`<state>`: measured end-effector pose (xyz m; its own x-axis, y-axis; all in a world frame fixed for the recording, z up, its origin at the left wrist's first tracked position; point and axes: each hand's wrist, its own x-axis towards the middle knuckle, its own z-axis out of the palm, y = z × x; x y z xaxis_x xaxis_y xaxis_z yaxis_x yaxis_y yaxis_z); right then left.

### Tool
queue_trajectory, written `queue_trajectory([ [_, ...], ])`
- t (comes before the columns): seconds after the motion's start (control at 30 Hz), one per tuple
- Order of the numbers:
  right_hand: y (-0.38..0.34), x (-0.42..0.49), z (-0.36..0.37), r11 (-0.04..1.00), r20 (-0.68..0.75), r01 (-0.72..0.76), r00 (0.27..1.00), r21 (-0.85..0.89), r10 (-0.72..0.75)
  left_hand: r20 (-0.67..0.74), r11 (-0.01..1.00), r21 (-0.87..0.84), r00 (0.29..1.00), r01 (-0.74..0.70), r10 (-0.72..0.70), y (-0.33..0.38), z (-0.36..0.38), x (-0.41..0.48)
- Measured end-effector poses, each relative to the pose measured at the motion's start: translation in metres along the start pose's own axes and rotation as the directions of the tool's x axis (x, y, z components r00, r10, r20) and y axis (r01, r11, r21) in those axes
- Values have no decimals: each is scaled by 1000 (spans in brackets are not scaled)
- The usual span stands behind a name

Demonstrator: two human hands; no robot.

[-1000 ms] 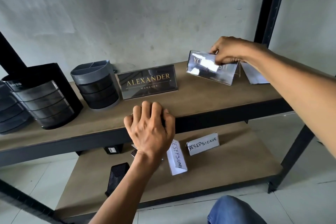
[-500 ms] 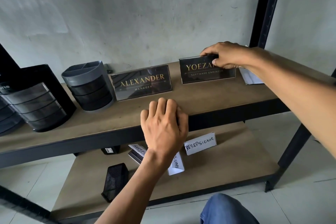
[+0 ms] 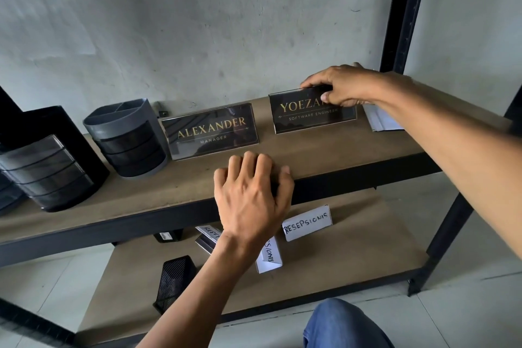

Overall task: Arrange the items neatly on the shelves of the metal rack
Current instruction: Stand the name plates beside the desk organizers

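On the upper shelf [image 3: 324, 152] of the metal rack a black "YOEZA… SOFTWARE ENGINEER" nameplate [image 3: 305, 116] stands upright. My right hand [image 3: 341, 87] grips its top right edge, thumb on the front. To its left stands an "ALEXANDER MANAGER" nameplate [image 3: 211, 131], untouched. My left hand [image 3: 251, 195] rests on the shelf's front edge, fingers curled over the black rail. White paper lies behind my right wrist [image 3: 381, 121].
Two dark round drawer organisers [image 3: 130, 138] [image 3: 48, 164] stand at the left of the upper shelf. The lower shelf [image 3: 353, 260] carries white "RESEPSIONIS" cards [image 3: 308, 223], a black mesh holder [image 3: 175, 282] lying on its side and a small black box [image 3: 168, 235]. A black upright [image 3: 406, 8] rises at right.
My right hand has brought the tilted, glaring nameplate down and stood it upright on the shelf to the right of the ALEXANDER plate. The left hand has stayed on the shelf edge.
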<state>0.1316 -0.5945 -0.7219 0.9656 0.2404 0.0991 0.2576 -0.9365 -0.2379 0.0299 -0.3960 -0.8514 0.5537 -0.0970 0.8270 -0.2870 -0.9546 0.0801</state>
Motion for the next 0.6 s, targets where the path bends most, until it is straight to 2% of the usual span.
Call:
queue_trajectory([
  [0.1, 15, -1, -11, 1000, -46, 1, 999, 31, 1, 60, 999, -31, 998, -31, 33, 9, 2, 4],
  [0.23, 45, -14, -32, 980, -206, -81, 971, 181, 118, 85, 997, -70, 995, -39, 45, 24, 8, 12],
  [0.4, 76, -27, -32, 920, -272, -325, 885, 217, 377, 104, 997, -75, 994, -36, 43, 49, 20, 17],
  [0.53, 87, -32, -22, 785, -120, -484, 818, 386, 563, 66, 999, -39, 997, -32, 35, 53, 25, 13],
  [0.6, 89, -34, -15, 713, -32, -524, 795, 467, 605, 58, 999, -31, 997, -43, 45, 52, 25, 12],
])
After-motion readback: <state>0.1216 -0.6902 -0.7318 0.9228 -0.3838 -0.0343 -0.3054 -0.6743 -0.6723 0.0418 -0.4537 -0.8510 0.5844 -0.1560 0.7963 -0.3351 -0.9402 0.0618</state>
